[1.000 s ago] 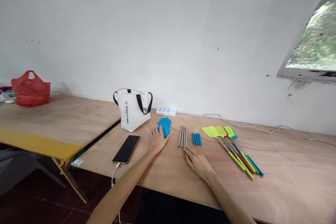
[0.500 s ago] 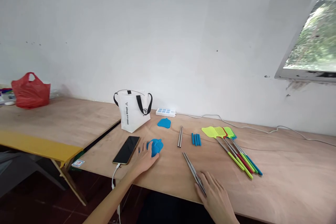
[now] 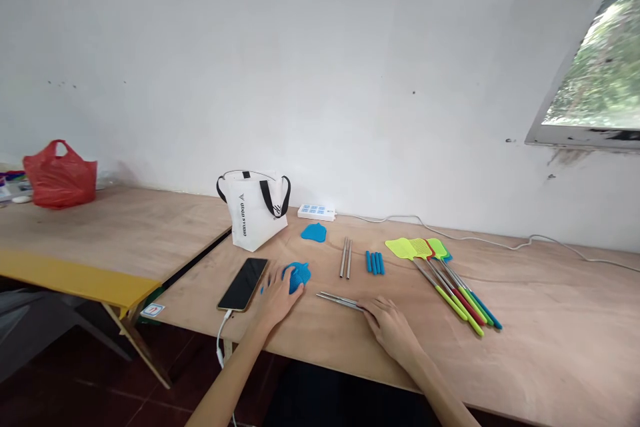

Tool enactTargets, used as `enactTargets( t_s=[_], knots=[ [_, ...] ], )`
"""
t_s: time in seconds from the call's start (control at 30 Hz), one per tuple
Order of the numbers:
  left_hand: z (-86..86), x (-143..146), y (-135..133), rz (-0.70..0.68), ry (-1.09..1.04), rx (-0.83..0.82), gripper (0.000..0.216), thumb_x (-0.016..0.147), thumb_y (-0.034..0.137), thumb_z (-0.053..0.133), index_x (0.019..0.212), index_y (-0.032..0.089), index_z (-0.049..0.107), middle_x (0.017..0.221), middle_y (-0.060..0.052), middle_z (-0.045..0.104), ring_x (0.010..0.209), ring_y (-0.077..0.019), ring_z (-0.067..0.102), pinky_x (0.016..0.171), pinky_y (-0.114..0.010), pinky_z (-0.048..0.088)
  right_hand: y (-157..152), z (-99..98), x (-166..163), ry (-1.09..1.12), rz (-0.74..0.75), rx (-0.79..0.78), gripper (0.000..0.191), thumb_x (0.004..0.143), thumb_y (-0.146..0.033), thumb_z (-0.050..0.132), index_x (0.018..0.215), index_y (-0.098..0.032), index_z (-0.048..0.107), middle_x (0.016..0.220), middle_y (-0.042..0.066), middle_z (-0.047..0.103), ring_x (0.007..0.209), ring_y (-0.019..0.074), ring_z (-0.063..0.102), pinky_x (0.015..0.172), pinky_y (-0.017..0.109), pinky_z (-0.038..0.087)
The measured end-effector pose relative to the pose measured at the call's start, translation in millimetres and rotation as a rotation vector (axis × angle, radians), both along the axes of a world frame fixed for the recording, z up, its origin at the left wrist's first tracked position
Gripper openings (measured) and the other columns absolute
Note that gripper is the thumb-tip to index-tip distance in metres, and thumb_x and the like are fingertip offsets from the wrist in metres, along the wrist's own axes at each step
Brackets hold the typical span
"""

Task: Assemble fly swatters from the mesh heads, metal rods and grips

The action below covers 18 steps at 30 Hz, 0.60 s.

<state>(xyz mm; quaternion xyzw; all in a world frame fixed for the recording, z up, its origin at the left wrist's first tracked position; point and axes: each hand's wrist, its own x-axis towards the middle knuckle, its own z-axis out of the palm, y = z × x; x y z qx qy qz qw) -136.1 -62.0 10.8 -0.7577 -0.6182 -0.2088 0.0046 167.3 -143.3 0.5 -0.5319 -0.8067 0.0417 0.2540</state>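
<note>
My left hand [image 3: 277, 293] lies on a blue swatter head [image 3: 296, 275] near the front of the plywood table [image 3: 530, 347], fingers curled over it. My right hand [image 3: 387, 324] rests on the near end of a thin metal rod [image 3: 337, 299] that lies almost sideways across the table; its fingers are closed on the rod's end. Another blue swatter head [image 3: 314, 232] lies further back. Two more metal rods [image 3: 346, 257] and several short blue grips [image 3: 375, 262] lie side by side behind my hands.
A black phone [image 3: 243, 283] on a white cable lies left of my left hand. A white tote bag [image 3: 254, 208] and a power strip [image 3: 316, 212] stand at the back. Several finished fly swatters [image 3: 450, 280] lie to the right. A red plastic bag [image 3: 59, 175] sits on the neighbouring table.
My left hand pulled one blue swatter head toward me. My right hand drew a metal rod out of the group, brought it near, then turned it sideways toward the left hand.
</note>
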Motion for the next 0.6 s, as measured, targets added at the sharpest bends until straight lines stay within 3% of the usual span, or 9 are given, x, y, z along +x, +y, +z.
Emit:
enactTargets(
  t_s=[0.2, 0.3, 0.43, 0.6],
  knots=[
    [-1.4, -2.9, 0.6, 0.006, -0.019, -0.012, 0.041, 0.095, 0.043, 0.052, 0.131, 0.023, 0.055, 0.144, -0.008, 0.056, 0.134, -0.032, 0.051, 0.114, -0.048, 0.039, 31.5, 11.5, -33.7, -0.109, 0.031, 0.022, 0.034, 0.1, -0.016, 0.044, 0.122, -0.028, 0.068, 0.12, 0.004, 0.072, 0.111, 0.0206, 0.063, 0.098, 0.035, 0.044],
    [-1.3, -2.9, 0.4, 0.006, -0.03, -0.02, 0.041, 0.095, 0.044, 0.052, 0.131, 0.025, 0.055, 0.144, -0.007, 0.056, 0.134, -0.0316, 0.051, 0.114, -0.048, 0.039, 45.5, 18.8, -18.1, -0.111, -0.131, 0.025, 0.033, 0.101, -0.021, 0.043, 0.119, -0.028, 0.069, 0.125, 0.003, 0.07, 0.117, 0.0196, 0.06, 0.1, 0.033, 0.042],
    [-0.7, -2.7, -0.1, 0.009, -0.023, -0.045, 0.042, 0.096, 0.044, 0.05, 0.133, 0.022, 0.054, 0.146, -0.008, 0.054, 0.135, -0.0325, 0.049, 0.115, -0.049, 0.037, 67.0, 24.5, 17.4, -0.094, -0.369, 0.018, 0.038, 0.102, -0.022, 0.035, 0.124, -0.02, 0.067, 0.129, 0.011, 0.066, 0.12, 0.0253, 0.059, 0.098, 0.036, 0.044],
    [-1.6, -3.6, 2.0, -0.005, -0.075, -0.037, 0.043, 0.097, 0.045, 0.048, 0.133, 0.022, 0.053, 0.145, -0.008, 0.055, 0.135, -0.0322, 0.049, 0.114, -0.049, 0.037, 74.4, 17.8, 40.7, -0.135, -0.425, -0.026, 0.035, 0.1, -0.024, 0.041, 0.12, -0.024, 0.069, 0.128, 0.007, 0.067, 0.109, 0.0202, 0.065, 0.088, 0.029, 0.047]
  ],
)
